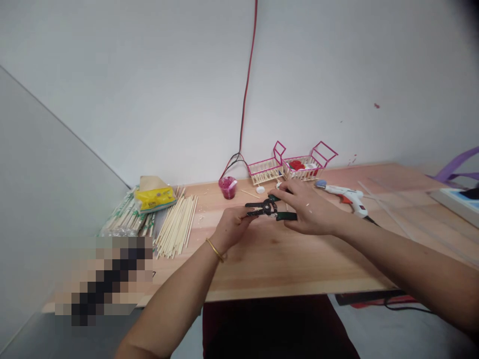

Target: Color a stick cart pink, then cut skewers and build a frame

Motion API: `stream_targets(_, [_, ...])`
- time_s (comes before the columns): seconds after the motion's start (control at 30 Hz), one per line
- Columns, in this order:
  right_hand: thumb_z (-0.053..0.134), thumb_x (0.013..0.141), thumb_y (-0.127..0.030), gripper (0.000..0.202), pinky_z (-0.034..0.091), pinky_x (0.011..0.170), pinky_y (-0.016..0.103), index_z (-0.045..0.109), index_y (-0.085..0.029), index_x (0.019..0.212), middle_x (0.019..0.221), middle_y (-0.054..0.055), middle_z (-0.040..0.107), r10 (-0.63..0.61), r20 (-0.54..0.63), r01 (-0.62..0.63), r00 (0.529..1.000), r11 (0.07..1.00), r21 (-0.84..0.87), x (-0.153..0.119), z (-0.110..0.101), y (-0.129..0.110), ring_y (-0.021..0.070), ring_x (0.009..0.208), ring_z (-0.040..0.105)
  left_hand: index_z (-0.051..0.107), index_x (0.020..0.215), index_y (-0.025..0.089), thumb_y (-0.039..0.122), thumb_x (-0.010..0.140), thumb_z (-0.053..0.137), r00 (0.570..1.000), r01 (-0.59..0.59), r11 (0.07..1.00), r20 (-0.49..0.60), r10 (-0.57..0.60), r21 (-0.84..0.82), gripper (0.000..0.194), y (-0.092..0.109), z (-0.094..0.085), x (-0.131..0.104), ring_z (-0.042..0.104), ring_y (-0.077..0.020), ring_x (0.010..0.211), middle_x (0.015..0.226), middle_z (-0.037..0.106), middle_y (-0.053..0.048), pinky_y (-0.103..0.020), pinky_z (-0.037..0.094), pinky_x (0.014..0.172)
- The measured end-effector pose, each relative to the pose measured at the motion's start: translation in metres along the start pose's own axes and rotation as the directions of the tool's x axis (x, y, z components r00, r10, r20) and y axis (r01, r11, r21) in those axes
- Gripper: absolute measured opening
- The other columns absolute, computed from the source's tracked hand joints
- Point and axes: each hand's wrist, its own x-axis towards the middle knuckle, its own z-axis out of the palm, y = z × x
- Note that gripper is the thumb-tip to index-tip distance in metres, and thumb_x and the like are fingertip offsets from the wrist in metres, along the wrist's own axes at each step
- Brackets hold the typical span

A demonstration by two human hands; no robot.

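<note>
Dark pliers point(267, 207) with green handles are over the middle of the wooden table. My right hand point(305, 207) is wrapped round their handles, which look spread. At the jaws, on the left, is my left hand point(234, 227), its fingers pressed together; what they hold, if anything, is too small to name. A gold bracelet point(214, 250) circles my left wrist. Beyond my hands stand two small stick baskets with pink rims, one pale inside point(266, 172) and one with red things in it point(305, 169). A cup with pink contents point(228, 188) stands to their left.
Loose wooden sticks point(177, 225) lie on the table's left side, beside bundled sticks point(121, 214) and a yellow packet point(154, 198). A white glue gun point(346, 193) lies at the right. A red and black cable point(246, 92) runs down the wall. A blurred patch covers the lower left.
</note>
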Motion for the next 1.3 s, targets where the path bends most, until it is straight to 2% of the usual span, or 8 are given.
stream_targets(0.2, [0.060,0.073,-0.033,0.050,0.041,0.075,0.041,0.053,-0.017,0.121,0.104,0.015,0.054,0.003,0.042,-0.001,0.999,1.000,-0.029,-0.002,0.001,0.003,0.0277,0.091,0.050,0.072,0.091,0.019,0.023,0.087,0.056,0.997,0.025,0.999,0.070,-0.027,0.022,0.017,0.000,0.000,-0.001,0.069,-0.0172,0.083,0.092,0.074,-0.004,-0.027,0.052,0.076])
stream_targets(0.37, [0.060,0.074,-0.032,0.046,0.042,0.074,0.040,0.055,-0.016,0.117,0.103,0.015,0.056,-0.035,0.050,0.035,0.998,0.999,0.017,-0.005,0.003,0.007,0.0284,0.092,0.052,0.072,0.089,0.017,0.024,0.086,0.056,0.992,0.048,0.995,0.110,-0.057,0.085,0.018,-0.003,0.000,-0.002,0.069,-0.0180,0.080,0.088,0.074,-0.005,-0.027,0.051,0.075])
stream_targets(0.7, [0.056,0.076,-0.029,0.043,0.045,0.070,0.037,0.053,-0.013,0.116,0.090,0.014,0.062,-0.013,0.079,0.009,0.997,0.999,0.043,-0.011,0.009,0.009,0.0264,0.083,0.058,0.071,0.081,0.015,0.025,0.086,0.054,0.975,0.166,0.986,0.151,-0.162,-0.014,0.020,-0.002,0.005,-0.004,0.068,-0.0149,0.073,0.080,0.074,-0.005,-0.023,0.050,0.068])
stream_targets(0.8, [0.057,0.073,-0.027,0.044,0.046,0.070,0.037,0.053,-0.010,0.114,0.091,0.015,0.062,0.017,0.103,-0.021,0.994,0.999,0.030,-0.010,0.009,0.008,0.0273,0.084,0.058,0.070,0.080,0.014,0.027,0.086,0.053,0.973,0.161,0.987,0.169,-0.158,-0.004,0.022,0.000,0.002,-0.003,0.067,-0.0152,0.074,0.080,0.073,-0.006,-0.023,0.050,0.069])
stream_targets(1.0, [0.054,0.067,-0.013,0.037,0.047,0.068,0.031,0.057,-0.019,0.103,0.092,0.006,0.065,0.021,0.249,-0.106,0.968,0.936,0.334,-0.009,0.004,0.004,0.0206,0.080,0.060,0.071,0.079,0.014,0.030,0.088,0.052,0.968,0.091,0.995,0.230,-0.099,0.049,0.026,0.002,-0.006,0.000,0.066,-0.0155,0.075,0.080,0.073,-0.007,-0.023,0.047,0.070])
stream_targets(1.1, [0.053,0.067,-0.013,0.051,0.049,0.079,0.036,0.052,-0.019,0.118,0.110,0.009,0.063,0.074,0.193,-0.148,0.978,0.903,0.403,-0.010,0.004,0.005,0.0243,0.096,0.060,0.071,0.081,0.014,0.030,0.088,0.052,0.960,0.117,0.993,0.256,-0.111,-0.008,0.026,0.001,-0.009,0.000,0.065,-0.0148,0.075,0.082,0.072,-0.006,-0.023,0.047,0.071])
stream_targets(1.2, [0.053,0.073,-0.019,0.055,0.047,0.087,0.042,0.046,-0.019,0.127,0.121,0.012,0.059,0.138,0.104,-0.167,0.985,0.918,0.359,-0.010,0.003,0.008,0.0278,0.107,0.057,0.071,0.083,0.014,0.033,0.089,0.050,0.951,0.153,0.986,0.282,-0.128,-0.072,0.028,0.001,-0.009,-0.001,0.063,-0.0134,0.073,0.082,0.072,-0.005,-0.022,0.046,0.070])
stream_targets(1.3, [0.055,0.070,-0.019,0.061,0.045,0.091,0.045,0.044,-0.020,0.129,0.123,0.012,0.056,0.088,0.069,-0.105,0.994,0.952,0.288,-0.008,0.000,0.010,0.0297,0.111,0.053,0.071,0.083,0.014,0.033,0.089,0.051,0.949,0.167,0.981,0.286,-0.133,-0.100,0.029,0.002,-0.009,-0.001,0.061,-0.0132,0.072,0.081,0.071,-0.005,-0.022,0.046,0.068])
